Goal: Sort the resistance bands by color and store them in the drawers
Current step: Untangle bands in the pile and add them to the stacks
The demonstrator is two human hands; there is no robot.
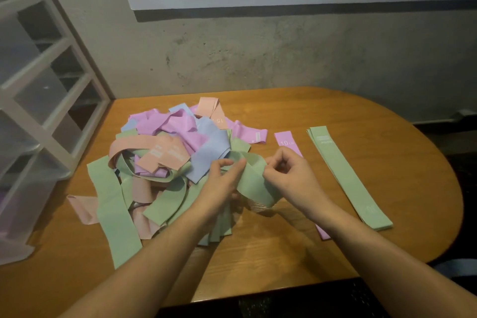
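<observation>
- I have both hands on one green band [254, 183] at the near right edge of the mixed pile [170, 160]; it is lifted in a loose curl, one end trailing back into the pile.
- My left hand [219, 183] has its grip closed round the band's left part, fingers wrapped over it; my right hand [286, 175] pinches the band's upper edge between thumb and curled fingers.
- The band looks thin, light and floppy. It folds and sags wherever it is unsupported, so I judge it will drape and twist rather than hold a shape.
- It probably stretches and clings to its neighbours, so a sharp pull may drag other bands out of the pile.
- I would take hold near both ends and draw it flat.
- Right of the pile on the surface [296, 253] lie a flattened purple band [285, 141] and, further right, a green stack [348, 178].
- The drawer unit [38, 100] stands left of the pile.
</observation>
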